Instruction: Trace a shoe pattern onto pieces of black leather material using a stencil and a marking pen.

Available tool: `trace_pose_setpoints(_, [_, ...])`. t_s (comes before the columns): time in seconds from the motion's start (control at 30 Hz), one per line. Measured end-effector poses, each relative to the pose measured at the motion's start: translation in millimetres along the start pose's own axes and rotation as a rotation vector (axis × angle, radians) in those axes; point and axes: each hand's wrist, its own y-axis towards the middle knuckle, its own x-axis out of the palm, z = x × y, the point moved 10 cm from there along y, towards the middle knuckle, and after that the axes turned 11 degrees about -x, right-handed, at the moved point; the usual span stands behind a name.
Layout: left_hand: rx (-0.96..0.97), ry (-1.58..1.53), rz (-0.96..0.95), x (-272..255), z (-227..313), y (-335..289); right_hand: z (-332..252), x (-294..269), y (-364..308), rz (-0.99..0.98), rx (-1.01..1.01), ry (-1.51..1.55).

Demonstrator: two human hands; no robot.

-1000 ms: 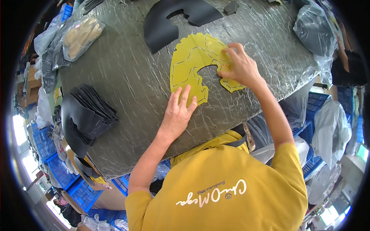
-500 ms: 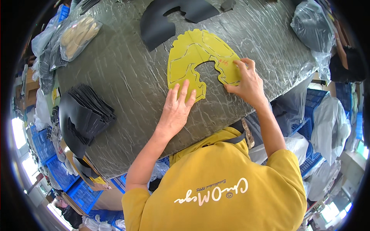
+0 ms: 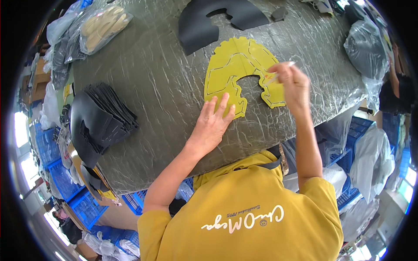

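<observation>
A yellow curved template [image 3: 237, 63] with slots cut along its outline lies on the table. Dark material shows along the rim of its inner cut-out, so a black piece seems to lie beneath. My left hand [image 3: 212, 124] is flat on the template's lower left end, fingers spread. Over the right side of the template, my right hand [image 3: 297, 87] is closed in a pinch, slightly blurred. Between its fingers is a slim pale pen-like tool [image 3: 272, 79], pointing down at the template; its exact kind is hard to make out.
A curved black sheet piece [image 3: 198, 28] lies beyond the template, beside a small dark scrap [image 3: 279, 14]. A fanned stack of black pieces [image 3: 102, 117] rests at the left. Plastic bags [image 3: 104, 28] sit at the far left, another bag [image 3: 368, 45] at the right. Blue crates [image 3: 69, 182] stand below.
My right hand has lifted off the template's right edge and now pinches a slim pale tool over it. My left hand stays on the template. The whole view has shifted slightly.
</observation>
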Motion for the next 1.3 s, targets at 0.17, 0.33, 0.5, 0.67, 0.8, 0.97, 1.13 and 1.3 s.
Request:
trace_pose_setpoints(0.17, [-0.012,-0.007,0.014,0,-1,1,-19,97,-15,-0.248,-0.163,0.037])
trace_pose_setpoints(0.33, [0.016,-0.088,0.068,0,-1,2,-34,130,-24,-0.322,-0.423,-0.195])
trace_pose_setpoints(0.5, [0.023,-0.105,0.101,-2,-2,0,-43,131,-28,-0.32,-0.49,-0.286])
trace_pose_setpoints(0.67, [0.013,-0.091,0.016,4,-2,1,-57,130,-31,-0.334,-0.588,-0.287])
trace_pose_setpoints(0.8, [0.024,-0.056,0.039,2,-1,0,-52,126,-23,-0.354,-0.57,-0.382])
trace_pose_setpoints(0.97, [0.041,0.05,0.012,4,1,0,-36,113,-19,-0.326,-0.462,-0.456])
trace_pose_setpoints(1.13, [0.01,-0.018,0.012,-1,0,0,-30,103,-18,-0.296,-0.419,-0.451])
trace_pose_setpoints(1.3, [0.016,0.001,-0.005,1,2,0,-19,88,-13,-0.236,-0.371,-0.382])
